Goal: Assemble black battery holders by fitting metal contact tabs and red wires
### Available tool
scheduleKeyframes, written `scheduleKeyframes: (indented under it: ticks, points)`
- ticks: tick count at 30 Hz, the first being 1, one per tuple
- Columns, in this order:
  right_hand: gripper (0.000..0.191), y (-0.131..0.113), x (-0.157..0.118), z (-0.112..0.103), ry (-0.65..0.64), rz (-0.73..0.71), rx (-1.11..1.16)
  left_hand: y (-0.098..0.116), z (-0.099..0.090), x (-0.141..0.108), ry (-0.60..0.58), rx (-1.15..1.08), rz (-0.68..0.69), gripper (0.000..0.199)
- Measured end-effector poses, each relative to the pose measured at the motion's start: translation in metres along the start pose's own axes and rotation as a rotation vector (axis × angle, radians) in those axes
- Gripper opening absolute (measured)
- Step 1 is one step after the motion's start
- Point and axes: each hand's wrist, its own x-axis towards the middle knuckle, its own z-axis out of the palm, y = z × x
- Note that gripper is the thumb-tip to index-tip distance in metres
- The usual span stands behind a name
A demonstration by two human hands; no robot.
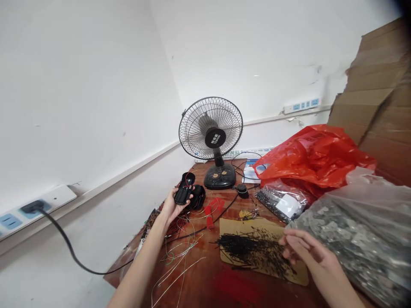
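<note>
On the left, my left hand (171,205) is closed around a black plastic housing (183,193). The housing has a rounded hollow upper end, and a thin red wire shows on it. Over the right end of a cardboard sheet (302,276), my right hand (303,248) has its thumb and fingers pinched together. Whatever may be between those fingertips is too small to make out. A heap of thin black strips or tubes (239,244) lies spread across the cardboard, just left of this hand. More black housings (198,196) sit right behind the held one.
A black desk fan (213,139) stands at the back. Loose wires (180,263) and red pieces (209,216) lie on the wooden table (205,286). At the right are a red plastic bag (314,156), a clear bag of metal parts (353,231) and cardboard boxes (369,94).
</note>
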Motion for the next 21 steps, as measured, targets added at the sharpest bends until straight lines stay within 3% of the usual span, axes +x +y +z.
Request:
scheduleKeyframes:
  ticks: [5, 11, 16, 21]
  points:
    - [0.040, -0.001, -0.002, 0.001, 0.040, -0.012, -0.029, 0.007, -0.030, 0.016, 0.120, 0.134, -0.008, 0.033]
    - [0.034, 0.000, -0.005, 0.002, -0.006, -0.037, -0.073, 0.015, -0.057, 0.037, 0.241, 0.526, -0.092, 0.025]
    - [0.032, 0.001, -0.009, 0.009, -0.035, -0.045, -0.091, 0.005, -0.064, 0.058, 0.374, 0.947, -0.146, 0.025]
    - [0.034, 0.006, -0.011, 0.009, -0.054, -0.029, -0.105, -0.009, -0.058, 0.072, 0.431, 1.229, -0.176, 0.032]
